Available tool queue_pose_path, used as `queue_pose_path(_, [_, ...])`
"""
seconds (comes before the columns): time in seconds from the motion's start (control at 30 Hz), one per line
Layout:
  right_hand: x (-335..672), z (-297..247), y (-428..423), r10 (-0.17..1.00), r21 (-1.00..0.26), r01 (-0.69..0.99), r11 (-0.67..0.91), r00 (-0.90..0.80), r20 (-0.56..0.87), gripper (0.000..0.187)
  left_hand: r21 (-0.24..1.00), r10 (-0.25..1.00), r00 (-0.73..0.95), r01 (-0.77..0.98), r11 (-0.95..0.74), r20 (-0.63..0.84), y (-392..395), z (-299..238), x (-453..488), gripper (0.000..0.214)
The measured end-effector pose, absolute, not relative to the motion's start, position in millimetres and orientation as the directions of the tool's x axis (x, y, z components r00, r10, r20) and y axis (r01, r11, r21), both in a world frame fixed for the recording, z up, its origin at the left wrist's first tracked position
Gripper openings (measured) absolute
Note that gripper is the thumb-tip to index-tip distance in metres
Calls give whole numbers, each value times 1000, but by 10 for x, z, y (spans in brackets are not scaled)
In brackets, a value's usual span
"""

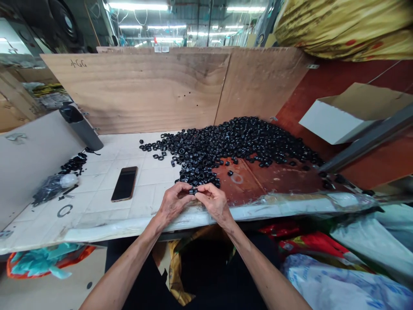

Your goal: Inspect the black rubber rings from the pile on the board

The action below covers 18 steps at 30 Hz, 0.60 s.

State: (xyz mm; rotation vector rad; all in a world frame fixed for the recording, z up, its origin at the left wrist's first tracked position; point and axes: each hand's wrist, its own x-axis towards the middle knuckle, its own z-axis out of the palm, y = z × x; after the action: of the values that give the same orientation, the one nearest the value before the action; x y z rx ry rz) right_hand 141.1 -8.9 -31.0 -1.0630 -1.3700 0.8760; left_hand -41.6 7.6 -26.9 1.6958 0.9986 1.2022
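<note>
Both my hands meet over the front edge of the bench, fingertips pinched on one small black ring-shaped part (193, 191). My left hand (174, 201) grips it from the left with thumb and forefinger. From the other side, my right hand (214, 202) pinches it too, so the fingertips hide much of it. Just beyond my fingers spreads a large heap of similar black ring-shaped parts (238, 137), reaching back to the wooden board.
Left of my hands lie a phone (124, 184), a flat ring (65, 210) and a plastic bag of black pieces (48, 188). A grey tube (82, 129) leans at the left corner. A white box (335, 118) and a metal bar (371, 137) are at right. An open yellow sack (177, 275) sits below.
</note>
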Motion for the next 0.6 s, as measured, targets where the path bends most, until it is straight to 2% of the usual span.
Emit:
queue_pose_path(0.13, [1405, -326, -75, 948, -944, 115, 310, 34, 316, 22, 896, 898, 245, 167, -410, 366, 72, -277, -430, 25])
queue_pose_path(0.33, [1408, -329, -61, 939, -927, 159, 340, -3, 344, 18, 898, 881, 267, 100, -428, 390, 79, -304, -446, 23])
queue_pose_path(0.47, [1419, -363, -58, 953, -946, 121, 302, -6, 303, 17, 868, 852, 281, 105, -486, 443, 54, -235, -451, 19])
queue_pose_path(0.6, [1433, -399, -46, 947, -943, 84, 321, -25, 320, 15, 871, 851, 294, 99, -481, 436, 34, -182, -450, 16])
